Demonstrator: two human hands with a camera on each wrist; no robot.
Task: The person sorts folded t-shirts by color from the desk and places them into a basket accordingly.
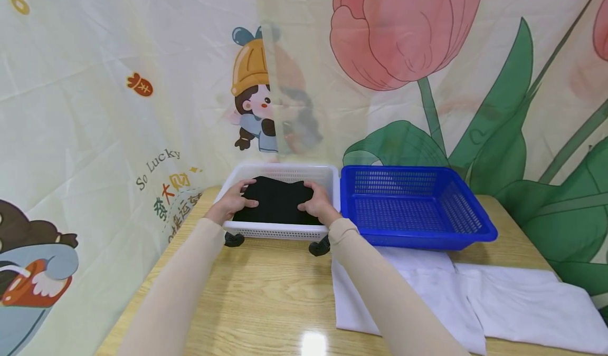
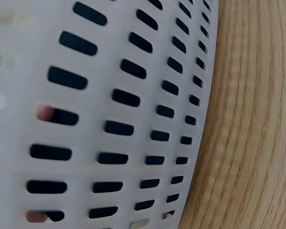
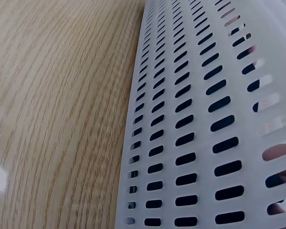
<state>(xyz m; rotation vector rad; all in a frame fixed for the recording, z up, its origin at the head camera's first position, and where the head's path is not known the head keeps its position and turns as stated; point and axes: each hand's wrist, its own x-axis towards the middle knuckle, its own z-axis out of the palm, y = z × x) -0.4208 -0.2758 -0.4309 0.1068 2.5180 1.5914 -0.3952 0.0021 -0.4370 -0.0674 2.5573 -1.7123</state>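
here, at frame centre, both hands, left (image 1: 236, 200) and right (image 1: 317, 204), lie with loosely bent fingers on the ends of a black cloth (image 1: 277, 202), its long axis left-right, inside the white basket (image 1: 280, 232).

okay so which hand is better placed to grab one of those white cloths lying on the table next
Right, probably. The right hand rests on the black cloth at the white basket's right side, and the white cloths lie on the table just right of that forearm. The left hand would have to cross over.
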